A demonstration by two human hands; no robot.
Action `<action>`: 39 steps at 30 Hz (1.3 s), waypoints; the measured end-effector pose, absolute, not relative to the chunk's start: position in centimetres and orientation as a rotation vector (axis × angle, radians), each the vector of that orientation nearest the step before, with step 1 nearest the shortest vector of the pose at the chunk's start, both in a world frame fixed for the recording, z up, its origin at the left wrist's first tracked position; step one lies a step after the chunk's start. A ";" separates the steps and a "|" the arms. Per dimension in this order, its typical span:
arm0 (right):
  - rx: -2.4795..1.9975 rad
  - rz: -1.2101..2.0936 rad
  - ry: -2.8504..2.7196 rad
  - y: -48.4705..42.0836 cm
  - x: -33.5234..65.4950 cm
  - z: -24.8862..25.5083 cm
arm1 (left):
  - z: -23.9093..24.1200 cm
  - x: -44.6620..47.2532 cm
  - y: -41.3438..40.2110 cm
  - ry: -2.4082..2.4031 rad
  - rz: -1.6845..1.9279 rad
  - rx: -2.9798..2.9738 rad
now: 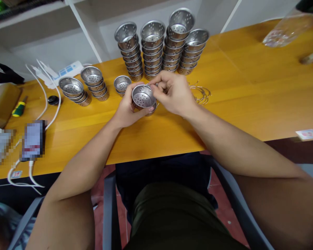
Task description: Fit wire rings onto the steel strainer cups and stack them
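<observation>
My left hand [129, 109] is wrapped around a small perforated metal cup [143, 99], tilted so that its open mouth faces me. At the cup's rim, my right hand [172, 92] pinches with thumb and forefinger. A thin wire seems to be in that pinch, with a short bright bit showing below the fingers; the rest is hidden. Part of another metal cup [152, 110] shows beneath the held one. Thin wire loops [202, 95] lie on the table just beyond my right wrist. Behind my left hand stands a short stack of perforated cups [122, 83].
Several tall stacks of perforated cups [152, 45] stand at the back. Two shorter stacks [95, 81] are to the left, near a power strip [70, 69] and white cables. A phone [32, 140], a screwdriver [19, 108] and a plastic bottle [284, 31] also lie on the wooden table [250, 86].
</observation>
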State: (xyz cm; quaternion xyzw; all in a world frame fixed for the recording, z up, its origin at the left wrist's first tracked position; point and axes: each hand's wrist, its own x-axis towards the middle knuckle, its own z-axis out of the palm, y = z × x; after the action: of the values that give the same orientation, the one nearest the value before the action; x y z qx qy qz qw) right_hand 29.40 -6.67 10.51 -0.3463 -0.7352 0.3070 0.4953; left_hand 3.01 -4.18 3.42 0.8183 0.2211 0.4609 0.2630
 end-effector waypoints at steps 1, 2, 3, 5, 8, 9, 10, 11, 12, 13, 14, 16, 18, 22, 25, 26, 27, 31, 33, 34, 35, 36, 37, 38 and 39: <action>-0.845 0.744 -1.790 -6.7 29.4 10.5 | 3.3 3.1 -4.2 0.591 1.241 2.214; -0.848 0.746 -1.792 -6.7 29.4 10.5 | 3.2 3.1 -4.3 0.577 1.238 2.213; -0.847 0.748 -1.791 -6.7 29.4 10.4 | 3.2 3.2 -4.3 0.562 1.237 2.211; -0.830 0.752 -1.779 -6.5 29.4 10.2 | 3.0 3.2 -4.3 0.542 1.245 2.205; -0.778 0.775 -1.752 -6.2 29.4 9.7 | 3.1 3.4 -4.6 0.590 1.250 2.191; -0.762 0.788 -1.743 -6.1 29.4 9.6 | 3.2 3.5 -4.7 0.619 1.243 2.189; -0.751 0.801 -1.735 -6.0 29.3 9.5 | 3.4 3.6 -4.9 0.646 1.234 2.190; -0.746 0.812 -1.730 -6.0 29.3 9.4 | 3.7 3.7 -5.1 0.667 1.229 2.195; -0.747 0.816 -1.722 -6.0 29.2 9.3 | 4.0 3.8 -5.3 0.679 1.228 2.205; -0.753 0.815 -1.713 -6.1 29.0 9.2 | 4.3 3.9 -5.5 0.686 1.232 2.217; -0.760 0.814 -1.703 -6.2 28.8 9.2 | 4.7 4.0 -5.7 0.693 1.238 2.229; -0.773 0.820 -1.686 -6.6 28.3 9.2 | 5.3 4.1 -6.1 0.720 1.250 2.239; -0.769 0.852 -1.678 -6.9 28.0 9.5 | 5.7 4.2 -6.6 0.766 1.242 2.224; -0.673 0.998 -1.705 -7.2 28.6 10.8 | 5.5 4.1 -6.6 0.779 1.232 2.115; -0.575 1.167 -1.788 -7.1 29.8 12.0 | 4.7 3.7 -6.0 0.726 1.239 2.033; -0.552 1.213 -1.807 -7.0 30.1 12.2 | 4.5 3.5 -5.7 0.720 1.231 2.022; -0.537 1.246 -1.812 -6.9 30.3 12.4 | 4.3 3.4 -5.6 0.722 1.223 2.018; -0.524 1.290 -1.781 -6.7 30.1 12.2 | 3.6 3.2 -5.1 0.725 1.237 2.060; -0.531 1.279 -1.787 -6.7 29.9 12.0 | 3.3 3.3 -4.9 0.711 1.259 2.081; -0.539 1.268 -1.794 -6.7 29.8 12.0 | 3.2 3.3 -4.9 0.711 1.264 2.086; -0.549 1.254 -1.799 -6.8 29.9 11.9 | 3.2 3.4 -4.8 0.717 1.265 2.086; -0.559 1.239 -1.803 -6.8 29.9 11.9 | 3.3 3.4 -4.8 0.723 1.264 2.081; -0.567 1.229 -1.809 -6.8 30.0 11.9 | 3.4 3.4 -4.9 0.727 1.263 2.074; -0.570 1.222 -1.817 -6.8 30.0 11.9 | 3.6 3.5 -4.9 0.729 1.261 2.066; -0.570 1.218 -1.825 -6.8 30.1 11.9 | 3.8 3.5 -5.0 0.730 1.254 2.060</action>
State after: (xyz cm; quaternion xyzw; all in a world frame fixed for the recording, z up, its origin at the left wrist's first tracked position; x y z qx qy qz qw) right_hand 30.08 -6.79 11.94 -0.2276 -0.7293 0.4868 0.4235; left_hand 3.47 -5.03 3.80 0.7782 0.2760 0.4740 0.3059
